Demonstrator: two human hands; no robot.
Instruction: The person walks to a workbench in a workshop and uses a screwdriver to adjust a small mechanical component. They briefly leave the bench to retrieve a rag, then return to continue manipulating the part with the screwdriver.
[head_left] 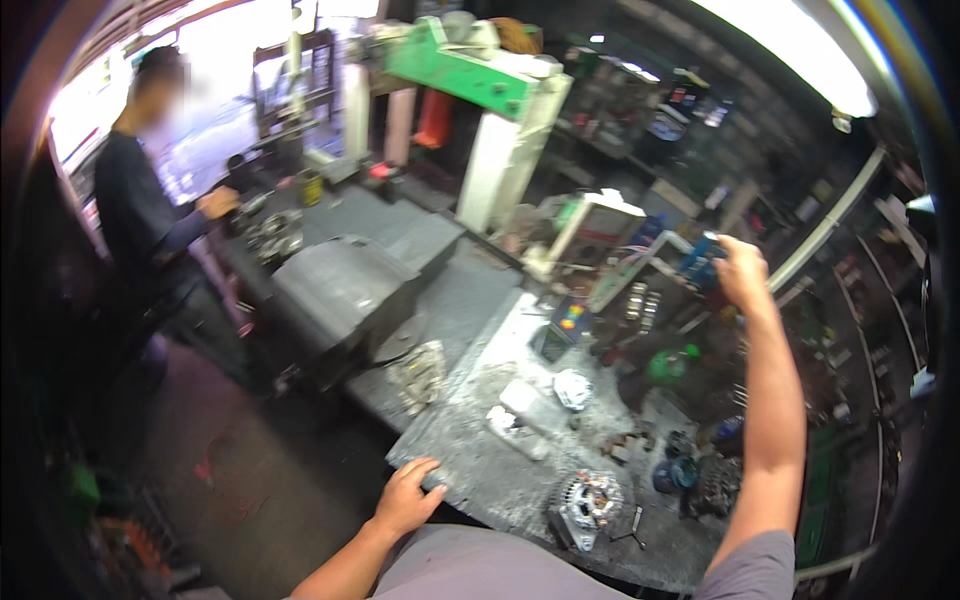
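Observation:
My right hand (pixel 742 270) is stretched out far to the right, its fingers closed on a blue object (pixel 698 262), too blurred to tell its kind. At the near left corner of the workbench (pixel 470 465), my left hand (pixel 405 497) curls round a small grey round part (pixel 434 481). An alternator (pixel 590 505) lies on the bench between my arms, its rotor and windings hard to make out. Beside it is a small T-shaped metal tool (pixel 634 528). A round silvery metal housing (pixel 573 389) sits farther back.
A pale plastic tray (pixel 533 407) and a crumpled rag (pixel 418 375) lie on the bench. Dark parts (pixel 715 485) crowd its right side. Behind stands a green and white press frame (pixel 465 70). At far left another person (pixel 150 190) works beside a grey metal cover (pixel 340 280).

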